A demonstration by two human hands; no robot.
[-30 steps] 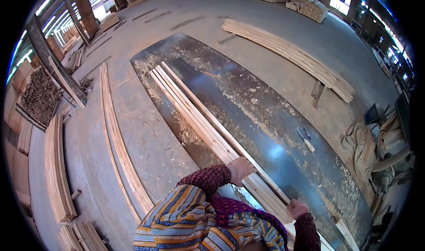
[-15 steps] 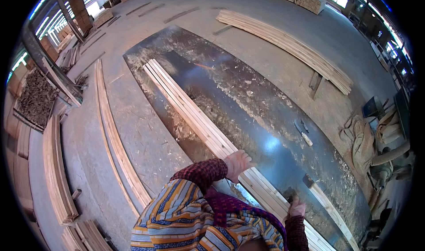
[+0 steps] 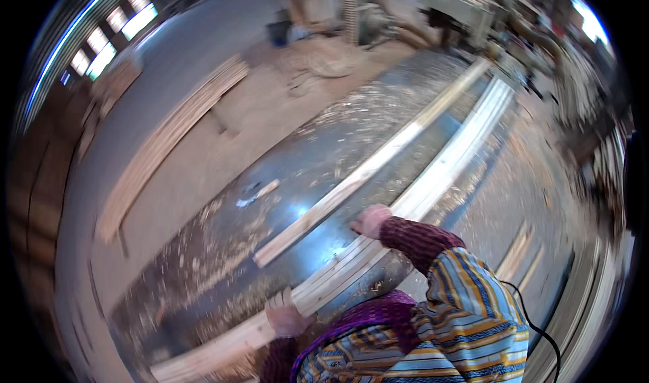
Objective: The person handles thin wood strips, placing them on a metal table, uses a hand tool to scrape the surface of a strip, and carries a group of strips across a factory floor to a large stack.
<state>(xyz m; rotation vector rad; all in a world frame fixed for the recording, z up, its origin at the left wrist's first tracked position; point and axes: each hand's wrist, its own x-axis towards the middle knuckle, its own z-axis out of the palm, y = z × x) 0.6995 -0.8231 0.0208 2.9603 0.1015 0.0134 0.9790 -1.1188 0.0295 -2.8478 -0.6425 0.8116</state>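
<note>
A bundle of long pale wooden boards (image 3: 433, 180) lies side by side across the dark worktable (image 3: 223, 237), running from lower left to upper right. My left hand (image 3: 287, 320) is closed over the bundle toward its lower left stretch, fingers across the top. Farther up, my right hand (image 3: 373, 221) grips the far edge of the same boards. Beyond them lies a single board (image 3: 368, 170), apart from the bundle and roughly parallel to it. A small tool with a pale handle (image 3: 267, 188) rests on the tabletop, its shape smeared by motion.
Wood shavings cover much of the tabletop. A stack of boards (image 3: 176, 139) stands low on the floor at left. Machinery with a hose (image 3: 473, 14) sits past the table's far right end. A black cord (image 3: 544, 332) hangs at lower right, near more boards (image 3: 517, 251).
My view has swung to the right, bringing the machinery and the table's other end into sight. Both hands remain on the boards; the right has reached farther up along them.
</note>
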